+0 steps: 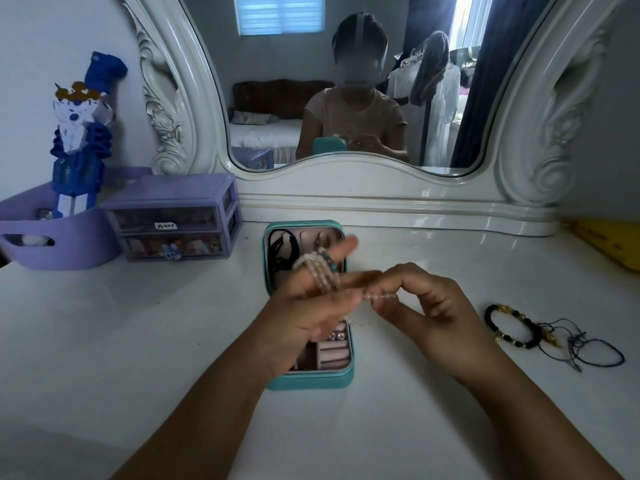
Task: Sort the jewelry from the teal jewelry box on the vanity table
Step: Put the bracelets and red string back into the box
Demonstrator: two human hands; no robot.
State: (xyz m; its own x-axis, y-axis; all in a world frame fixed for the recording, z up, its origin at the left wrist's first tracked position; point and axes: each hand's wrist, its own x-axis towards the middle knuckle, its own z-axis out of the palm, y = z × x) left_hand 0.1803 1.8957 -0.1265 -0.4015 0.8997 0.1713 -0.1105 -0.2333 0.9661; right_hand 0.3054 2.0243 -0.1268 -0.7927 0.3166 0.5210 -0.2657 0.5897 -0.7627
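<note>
A single head-worn wide-angle camera looks forward and down from close above a white vanity table (450,265), facing its mirror (346,81), where the seated wearer's reflection appears; straight lines bow at the edges.

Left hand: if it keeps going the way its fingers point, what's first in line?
Probably the open lid of the teal jewelry box, black cords tucked in it. The left hand, draped with the pale bead strand, hovers above the box; depth is unclear, so it might pass over.
</note>
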